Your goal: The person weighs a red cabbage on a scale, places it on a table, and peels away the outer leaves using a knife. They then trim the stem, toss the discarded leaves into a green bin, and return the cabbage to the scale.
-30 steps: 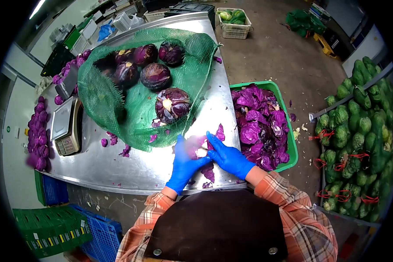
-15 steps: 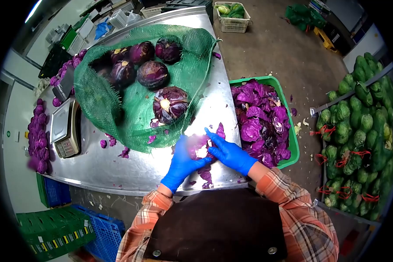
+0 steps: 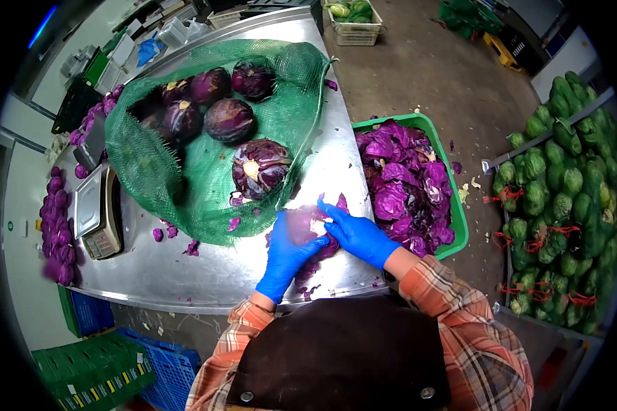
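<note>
Both hands wear blue gloves. My left hand curves round the left side of a red cabbage near the metal table's front edge. On the cabbage's right side rests my right hand, its fingers bent over the top. The cabbage is partly blurred and covered by the hands. Just beyond it, a green mesh bag lies open on the table with several dark red cabbages inside. A green crate full of loose purple leaves stands right of the table.
A scale stands at the table's left, beside a row of purple cabbages. Green cabbages in nets fill a rack at the right. Blue and green crates sit at the lower left. A white basket is on the floor beyond.
The view has shifted slightly, moving the bag and table a little left in the frame. Both hands remain on the cabbage, which looks slightly turned between them.
</note>
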Demonstrator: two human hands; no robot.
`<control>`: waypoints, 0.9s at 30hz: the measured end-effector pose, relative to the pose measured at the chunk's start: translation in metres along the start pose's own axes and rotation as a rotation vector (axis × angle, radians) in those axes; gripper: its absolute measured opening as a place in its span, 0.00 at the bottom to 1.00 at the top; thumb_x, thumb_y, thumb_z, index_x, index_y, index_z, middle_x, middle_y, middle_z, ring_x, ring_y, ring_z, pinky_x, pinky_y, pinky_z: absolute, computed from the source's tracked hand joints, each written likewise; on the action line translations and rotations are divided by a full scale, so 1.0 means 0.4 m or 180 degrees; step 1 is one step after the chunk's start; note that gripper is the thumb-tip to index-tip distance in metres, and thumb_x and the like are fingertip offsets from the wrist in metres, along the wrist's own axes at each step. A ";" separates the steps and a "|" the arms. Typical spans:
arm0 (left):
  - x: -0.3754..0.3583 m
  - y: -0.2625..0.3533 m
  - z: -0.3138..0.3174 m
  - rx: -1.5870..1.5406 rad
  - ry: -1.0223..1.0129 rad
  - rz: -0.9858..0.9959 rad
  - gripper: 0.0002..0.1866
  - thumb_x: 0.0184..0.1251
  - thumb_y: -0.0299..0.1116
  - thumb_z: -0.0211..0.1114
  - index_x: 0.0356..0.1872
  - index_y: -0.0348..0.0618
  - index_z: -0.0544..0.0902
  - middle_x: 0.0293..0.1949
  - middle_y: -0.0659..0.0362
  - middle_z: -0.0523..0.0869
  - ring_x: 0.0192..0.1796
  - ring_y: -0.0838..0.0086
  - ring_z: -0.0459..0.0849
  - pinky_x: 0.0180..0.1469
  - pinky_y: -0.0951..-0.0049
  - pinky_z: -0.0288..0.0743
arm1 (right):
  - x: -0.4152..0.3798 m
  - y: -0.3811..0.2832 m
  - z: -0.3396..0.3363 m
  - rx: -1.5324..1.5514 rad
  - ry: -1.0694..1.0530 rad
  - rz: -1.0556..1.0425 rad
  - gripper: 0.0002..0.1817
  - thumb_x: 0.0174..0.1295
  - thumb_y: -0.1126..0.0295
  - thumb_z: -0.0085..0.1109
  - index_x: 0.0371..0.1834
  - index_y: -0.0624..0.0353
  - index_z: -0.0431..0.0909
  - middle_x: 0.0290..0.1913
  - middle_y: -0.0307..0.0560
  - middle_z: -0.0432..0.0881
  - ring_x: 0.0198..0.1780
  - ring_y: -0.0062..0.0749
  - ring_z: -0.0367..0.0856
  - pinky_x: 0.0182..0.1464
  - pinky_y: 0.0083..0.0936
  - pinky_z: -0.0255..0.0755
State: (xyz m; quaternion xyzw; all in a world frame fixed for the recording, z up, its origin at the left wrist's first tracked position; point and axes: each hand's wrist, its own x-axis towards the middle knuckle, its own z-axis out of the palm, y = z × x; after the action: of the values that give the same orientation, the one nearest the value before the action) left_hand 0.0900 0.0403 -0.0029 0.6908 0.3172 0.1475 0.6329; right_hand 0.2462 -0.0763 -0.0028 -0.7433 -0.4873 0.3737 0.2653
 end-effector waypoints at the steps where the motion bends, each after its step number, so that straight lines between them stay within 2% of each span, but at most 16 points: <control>1: 0.000 0.003 0.004 0.0258 0.0037 0.0072 0.43 0.45 0.39 0.80 0.62 0.37 0.65 0.56 0.50 0.75 0.58 0.66 0.76 0.61 0.66 0.71 | 0.011 0.021 0.012 0.0047 0.0115 -0.0009 0.29 0.72 0.48 0.40 0.74 0.43 0.56 0.63 0.62 0.72 0.54 0.59 0.78 0.55 0.45 0.73; 3: 0.010 0.000 0.010 0.0590 0.0161 0.0286 0.46 0.44 0.44 0.81 0.62 0.35 0.66 0.56 0.49 0.76 0.58 0.63 0.77 0.63 0.65 0.70 | 0.031 0.048 0.027 0.0301 0.0432 -0.0151 0.27 0.72 0.49 0.40 0.71 0.44 0.63 0.58 0.63 0.74 0.53 0.60 0.78 0.56 0.44 0.71; 6: 0.017 -0.001 0.000 0.0318 0.0077 0.0370 0.47 0.44 0.43 0.81 0.64 0.33 0.64 0.57 0.49 0.75 0.59 0.63 0.76 0.63 0.65 0.69 | 0.054 0.087 0.045 0.0503 0.0888 -0.0505 0.26 0.72 0.48 0.40 0.69 0.45 0.65 0.52 0.58 0.80 0.41 0.51 0.83 0.44 0.39 0.78; 7: 0.019 -0.013 -0.014 0.0275 -0.0117 0.0171 0.50 0.46 0.41 0.80 0.67 0.32 0.60 0.61 0.48 0.72 0.62 0.63 0.74 0.65 0.65 0.67 | 0.033 0.016 -0.034 0.1550 0.0087 0.0850 0.27 0.71 0.47 0.39 0.69 0.45 0.66 0.46 0.49 0.83 0.28 0.32 0.79 0.28 0.28 0.76; 8: 0.017 -0.011 -0.024 0.0188 -0.0238 0.0131 0.52 0.46 0.40 0.80 0.69 0.32 0.59 0.62 0.47 0.71 0.63 0.63 0.72 0.66 0.65 0.67 | 0.036 0.033 -0.040 0.1959 0.0235 0.0790 0.29 0.70 0.46 0.39 0.69 0.45 0.66 0.42 0.43 0.83 0.23 0.20 0.72 0.18 0.20 0.68; 10: 0.013 -0.019 -0.048 -0.0001 -0.0438 0.0018 0.55 0.47 0.38 0.80 0.71 0.32 0.54 0.66 0.47 0.67 0.67 0.63 0.69 0.68 0.65 0.64 | 0.021 0.031 -0.060 0.1993 0.0229 0.0895 0.29 0.69 0.47 0.47 0.70 0.46 0.65 0.46 0.45 0.83 0.28 0.24 0.76 0.27 0.25 0.76; 11: 0.012 -0.028 -0.061 -0.0099 -0.0524 -0.0066 0.56 0.47 0.37 0.80 0.73 0.32 0.51 0.68 0.47 0.65 0.68 0.63 0.67 0.69 0.65 0.63 | 0.039 0.072 -0.016 0.1508 0.0621 0.0040 0.30 0.67 0.49 0.51 0.70 0.46 0.65 0.48 0.46 0.83 0.31 0.27 0.78 0.33 0.27 0.77; 12: 0.004 -0.028 -0.066 -0.0234 -0.0451 -0.0082 0.46 0.49 0.35 0.78 0.68 0.36 0.61 0.63 0.49 0.71 0.65 0.65 0.70 0.66 0.66 0.66 | 0.052 0.113 0.036 0.1010 0.0985 -0.0794 0.31 0.66 0.51 0.55 0.70 0.47 0.65 0.51 0.46 0.82 0.34 0.30 0.80 0.39 0.30 0.79; 13: -0.004 -0.027 -0.073 -0.0325 -0.0466 -0.0102 0.45 0.50 0.35 0.77 0.67 0.36 0.61 0.62 0.49 0.71 0.65 0.65 0.70 0.65 0.66 0.67 | 0.034 0.091 0.038 0.0872 0.0791 -0.0529 0.33 0.62 0.53 0.61 0.70 0.46 0.64 0.54 0.50 0.80 0.41 0.37 0.82 0.48 0.34 0.77; 15: -0.016 0.039 -0.058 -0.0603 -0.0308 -0.0380 0.43 0.51 0.38 0.76 0.66 0.36 0.63 0.61 0.49 0.71 0.62 0.65 0.72 0.63 0.66 0.69 | 0.025 0.067 0.076 0.0297 0.0877 -0.0355 0.27 0.63 0.57 0.58 0.66 0.43 0.69 0.49 0.55 0.80 0.41 0.47 0.83 0.45 0.36 0.77; 16: -0.025 0.023 -0.040 -0.0259 0.0138 -0.0527 0.42 0.51 0.42 0.76 0.65 0.37 0.64 0.60 0.50 0.71 0.61 0.64 0.73 0.63 0.65 0.68 | 0.014 0.043 0.091 -0.0091 0.0978 -0.0328 0.25 0.64 0.59 0.57 0.65 0.43 0.70 0.47 0.56 0.81 0.41 0.49 0.83 0.45 0.37 0.78; 18: -0.028 -0.026 -0.019 0.0625 0.0542 0.0076 0.44 0.50 0.43 0.76 0.65 0.37 0.64 0.60 0.50 0.70 0.61 0.63 0.72 0.64 0.64 0.67 | 0.015 0.038 0.078 0.0206 0.1113 -0.0121 0.17 0.65 0.63 0.52 0.56 0.47 0.77 0.43 0.56 0.83 0.40 0.50 0.83 0.43 0.38 0.78; 20: -0.044 -0.054 -0.044 0.0298 0.0367 0.0069 0.46 0.49 0.42 0.77 0.67 0.36 0.61 0.60 0.49 0.70 0.63 0.63 0.71 0.66 0.64 0.64 | 0.054 0.104 0.051 0.0793 0.1376 -0.0047 0.15 0.66 0.63 0.50 0.52 0.49 0.80 0.41 0.55 0.84 0.41 0.49 0.84 0.43 0.38 0.78; 22: -0.051 -0.044 -0.076 0.0222 -0.0026 0.0024 0.48 0.49 0.42 0.77 0.68 0.36 0.60 0.61 0.49 0.70 0.64 0.63 0.71 0.67 0.65 0.64 | 0.026 0.070 -0.029 0.0287 0.0938 0.0172 0.17 0.66 0.58 0.54 0.53 0.53 0.79 0.46 0.53 0.84 0.47 0.49 0.83 0.50 0.36 0.76; 24: -0.041 -0.060 -0.090 0.0338 -0.0194 -0.0026 0.51 0.46 0.43 0.78 0.69 0.36 0.58 0.62 0.48 0.69 0.66 0.63 0.70 0.67 0.65 0.64 | 0.020 0.059 -0.030 0.0040 0.1008 -0.0245 0.27 0.62 0.53 0.61 0.61 0.54 0.73 0.56 0.52 0.79 0.51 0.46 0.82 0.52 0.36 0.76; 27: -0.025 -0.064 -0.073 0.0543 -0.0210 -0.0052 0.54 0.43 0.45 0.79 0.69 0.35 0.58 0.62 0.46 0.71 0.65 0.61 0.71 0.67 0.64 0.65 | 0.022 0.025 0.005 -0.0007 0.0601 -0.1034 0.35 0.58 0.49 0.64 0.66 0.50 0.68 0.59 0.52 0.75 0.54 0.50 0.78 0.57 0.39 0.72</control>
State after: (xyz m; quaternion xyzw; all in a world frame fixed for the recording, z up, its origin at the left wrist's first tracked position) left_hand 0.0581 0.0568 -0.0211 0.7441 0.3131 0.0919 0.5830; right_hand 0.2520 -0.0720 -0.0141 -0.6870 -0.5742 0.2539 0.3658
